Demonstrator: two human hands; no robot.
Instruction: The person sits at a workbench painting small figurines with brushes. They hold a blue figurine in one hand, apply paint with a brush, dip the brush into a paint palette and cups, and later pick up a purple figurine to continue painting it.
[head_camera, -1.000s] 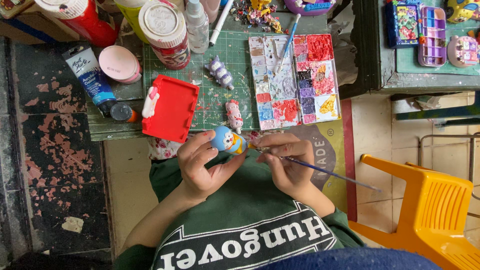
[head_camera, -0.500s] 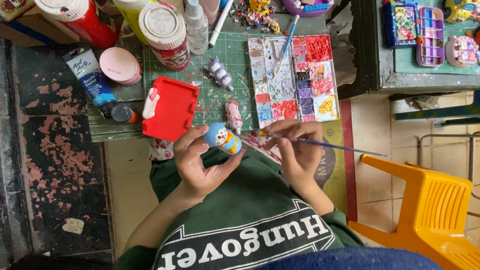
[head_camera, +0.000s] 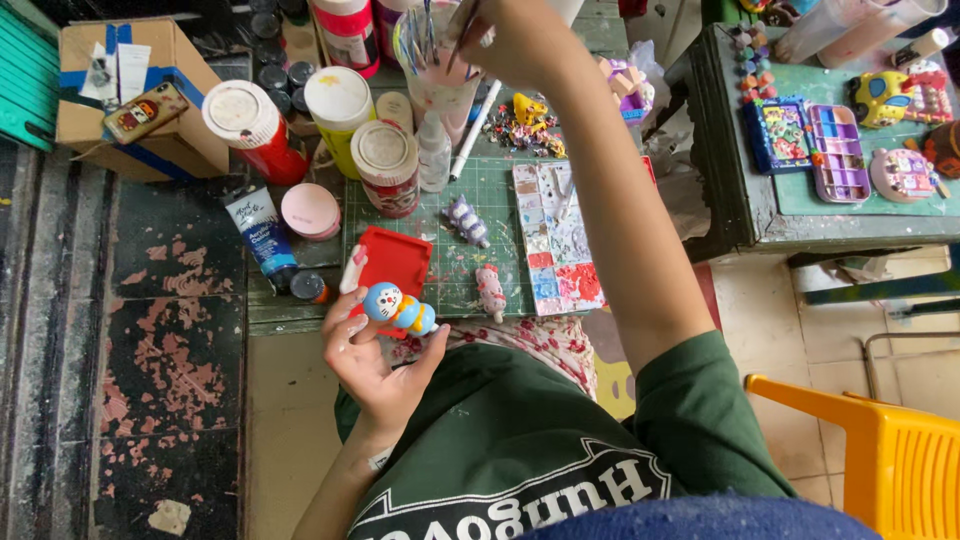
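The left hand (head_camera: 375, 355) holds the little blue toy (head_camera: 397, 307) near the body, lying sideways, while the right hand (head_camera: 510, 40) reaches far to hold a brush (head_camera: 462, 28) in the cup (head_camera: 435, 85).

Left hand (head_camera: 370, 350) holds blue figurine (head_camera: 397, 308) (painted).

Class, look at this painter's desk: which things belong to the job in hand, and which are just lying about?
In use:
- small blue cat-shaped figurine, in the left hand
- clear plastic cup of brushes, reached by the right hand
- white paint-smeared palette tile

Lying about:
- red plastic tray
- blue paint tube
- brown cardboard box
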